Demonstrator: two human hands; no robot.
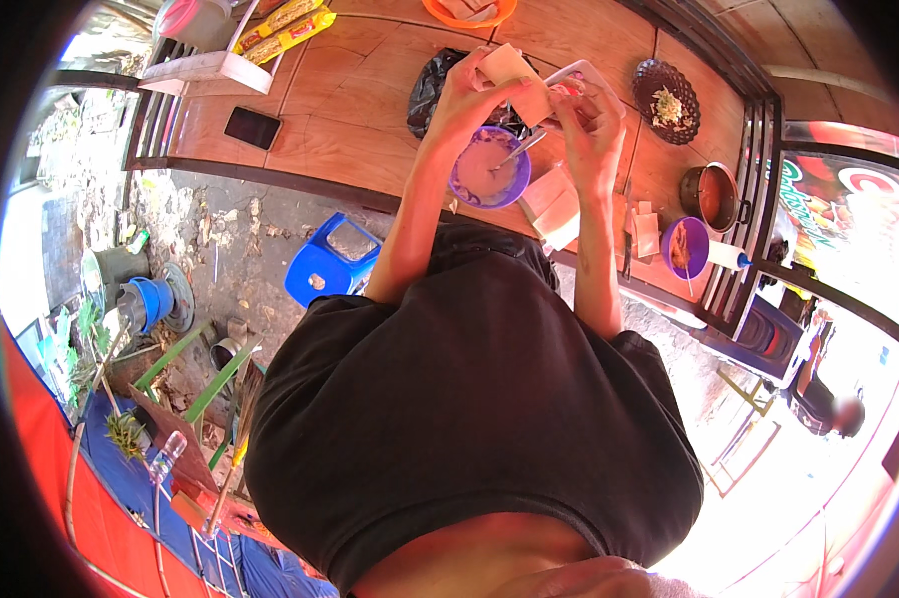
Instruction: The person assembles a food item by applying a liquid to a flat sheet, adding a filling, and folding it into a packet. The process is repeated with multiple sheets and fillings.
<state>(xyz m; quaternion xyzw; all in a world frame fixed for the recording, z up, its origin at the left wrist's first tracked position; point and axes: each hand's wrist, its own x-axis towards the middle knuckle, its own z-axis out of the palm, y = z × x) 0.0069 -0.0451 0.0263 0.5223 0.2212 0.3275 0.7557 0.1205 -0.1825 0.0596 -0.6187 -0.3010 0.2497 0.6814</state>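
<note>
1. Leftmost on the wood-patterned tabletop (355,115), a dark phone (253,129) lies flat, well apart from the hands; the yellow packets (288,34) above it overlap each other.
2. A black plastic bag (425,100) is crumpled behind the left hand (457,105), which covers much of it.
3. The left hand is clamped on a pale square sheet (514,72), its thumb across the near face. The fingers behind the sheet are mostly hidden, so how they press cannot be told.
4. That sheet is raised above the table between the two hands, tilted, with one corner toward the right. It looks thin, smooth and cream-coloured, with straight edges.
5. Beneath the hands stands a purple bowl (522,181) of pinkish-beige paste (479,169), a metal utensil leaning on its rim; the utensil's lower end is sunk in the paste.
6. The right hand (594,122) is just beside the sheet's right edge, fingers bent near something small, red and white (570,86). Whether they pinch it or the sheet, I cannot tell; a whitish shape behind them is partly covered.
7. Near the right forearm lies a stack of similar pale squares (552,204), partly hidden by that arm.
8. Farther right, a dark scalloped dish (650,82) bears pale shreds.
</note>
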